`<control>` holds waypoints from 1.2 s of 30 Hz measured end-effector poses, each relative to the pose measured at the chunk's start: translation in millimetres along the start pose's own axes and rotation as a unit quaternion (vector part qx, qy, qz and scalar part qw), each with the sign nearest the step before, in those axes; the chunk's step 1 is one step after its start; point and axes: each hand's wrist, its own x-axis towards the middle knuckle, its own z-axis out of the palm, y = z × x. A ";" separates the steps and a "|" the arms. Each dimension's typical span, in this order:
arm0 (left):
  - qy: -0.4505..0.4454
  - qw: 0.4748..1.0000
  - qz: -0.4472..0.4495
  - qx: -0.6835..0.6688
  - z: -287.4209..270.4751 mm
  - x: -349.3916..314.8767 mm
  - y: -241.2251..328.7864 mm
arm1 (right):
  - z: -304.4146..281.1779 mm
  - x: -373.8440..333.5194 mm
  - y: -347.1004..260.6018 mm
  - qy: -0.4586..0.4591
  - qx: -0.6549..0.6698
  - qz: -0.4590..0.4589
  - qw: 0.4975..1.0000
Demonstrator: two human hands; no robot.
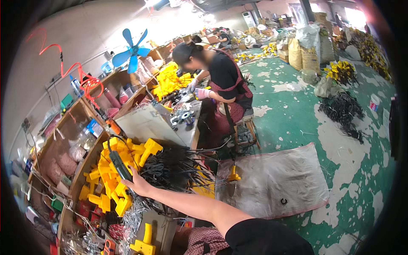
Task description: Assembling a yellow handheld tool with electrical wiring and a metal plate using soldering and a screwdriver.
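My right arm reaches across from the lower right, and my right hand closes around the lower part of a dark, cylindrical electric screwdriver with a cord at its top. Behind and around it lies a heap of yellow plastic housings. Just right of the hand is a thick bundle of black cables with bare-looking ends. One more yellow housing with an upright handle part rests at the near edge of the bench. My left hand is out of the picture.
A wooden shelf with bags and small parts runs along the wall. A co-worker sits beyond a white panel. A plastic sheet covers some floor on the right. Black cables and sacks lie farther off.
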 end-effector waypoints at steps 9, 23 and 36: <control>-0.095 0.992 -0.053 -0.064 -39.9 -19.8 27.2 | 83.8 -61.5 63.9 -0.070 0.274 0.105 0.954; -0.121 0.982 -0.092 -0.108 -34.6 18.8 38.3 | 45.1 -51.4 71.2 0.028 0.425 0.291 0.857; -0.141 0.973 -0.090 -0.161 -41.0 11.1 32.8 | 75.6 -82.5 67.5 -0.003 0.415 0.350 0.840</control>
